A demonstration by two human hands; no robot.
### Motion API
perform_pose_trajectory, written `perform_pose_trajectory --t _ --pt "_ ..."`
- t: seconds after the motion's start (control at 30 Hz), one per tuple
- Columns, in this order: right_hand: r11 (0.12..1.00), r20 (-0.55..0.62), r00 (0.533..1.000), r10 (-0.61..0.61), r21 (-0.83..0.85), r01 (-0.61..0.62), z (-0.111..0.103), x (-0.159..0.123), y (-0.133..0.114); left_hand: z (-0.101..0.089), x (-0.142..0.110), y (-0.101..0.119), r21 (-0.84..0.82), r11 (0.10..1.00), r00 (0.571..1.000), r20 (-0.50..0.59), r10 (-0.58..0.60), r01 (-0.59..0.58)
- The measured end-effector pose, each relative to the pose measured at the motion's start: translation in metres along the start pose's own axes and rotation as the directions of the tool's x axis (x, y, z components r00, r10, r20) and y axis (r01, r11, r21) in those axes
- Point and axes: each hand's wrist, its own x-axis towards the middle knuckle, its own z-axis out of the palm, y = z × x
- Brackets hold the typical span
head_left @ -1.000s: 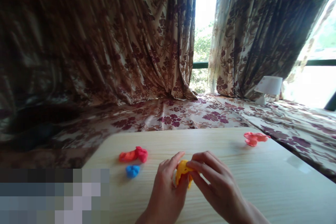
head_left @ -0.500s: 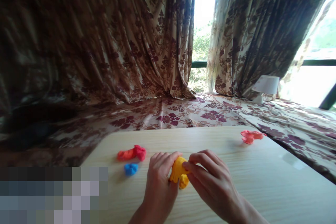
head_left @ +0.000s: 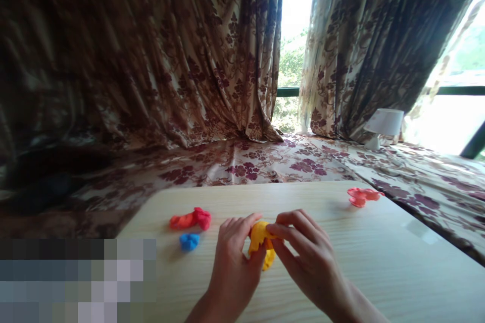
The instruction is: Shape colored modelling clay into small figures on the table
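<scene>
A lump of yellow modelling clay [head_left: 260, 233] is held between my two hands above the near middle of the table. My left hand [head_left: 237, 257] grips its left side, with the thumb underneath and the fingers behind. On the right, my right hand [head_left: 308, 247] pinches the clay's edge between thumb and fingertips. Another rounded yellow clay piece [head_left: 269, 260] shows just below; whether it joins the held lump I cannot tell. Left of my hands lie a blue clay lump [head_left: 189, 242] and an orange and red clay piece [head_left: 191, 219].
The pale wooden table [head_left: 295, 197] has rounded far corners. A coral-pink clay shape [head_left: 362, 196] stands near its far right corner. Beyond are flowered cloth [head_left: 242, 169], a small white lamp [head_left: 385, 122] and long patterned curtains [head_left: 212, 50] beside the window.
My left thumb has moved up under the yellow clay, which is now more folded over. Both hands have shifted slightly. The other clay pieces stay where they were.
</scene>
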Motion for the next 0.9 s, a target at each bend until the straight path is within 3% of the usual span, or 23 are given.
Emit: perform_pose_trajectory --t 0.17,0.27,0.37,0.5,0.57,0.63,0.77,0.9 --pt "0.986 0.040 0.986 0.163 0.034 -0.164 0.003 -0.003 0.008 -0.001 0.003 -0.005 -0.022 0.997 0.996 -0.043 -0.074 0.073" --pt "0.983 0.063 0.983 0.171 0.059 -0.175 0.002 -0.003 0.006 -0.004 0.003 -0.009 0.071 0.997 0.996 -0.085 0.039 -0.033" --pt "0.951 0.112 0.968 0.225 0.192 -0.243 -0.001 -0.002 0.004 -0.006 0.003 -0.012 0.186 0.972 0.986 -0.063 0.157 -0.143" --pt "0.791 0.187 0.864 0.467 0.349 -0.503 0.001 0.001 0.010 -0.004 0.010 -0.013 0.300 0.939 0.982 -0.027 0.187 -0.170" --pt "0.709 0.245 0.821 0.516 0.417 -0.569 0.006 0.003 0.014 0.000 0.014 -0.012 0.328 0.923 0.977 0.001 0.214 -0.202" --pt "0.660 0.288 0.812 0.508 0.475 -0.582 0.013 0.004 0.018 0.002 0.017 -0.010 0.328 0.920 0.975 0.026 0.219 -0.215" --pt "0.600 0.280 0.794 0.540 0.533 -0.596 0.021 -0.001 0.022 -0.009 0.018 -0.007 0.192 0.973 0.985 0.143 0.099 -0.126" --pt "0.660 0.216 0.804 0.554 0.474 -0.582 0.020 -0.008 0.023 -0.035 0.018 -0.013 -0.046 0.989 0.946 0.301 -0.121 0.141"
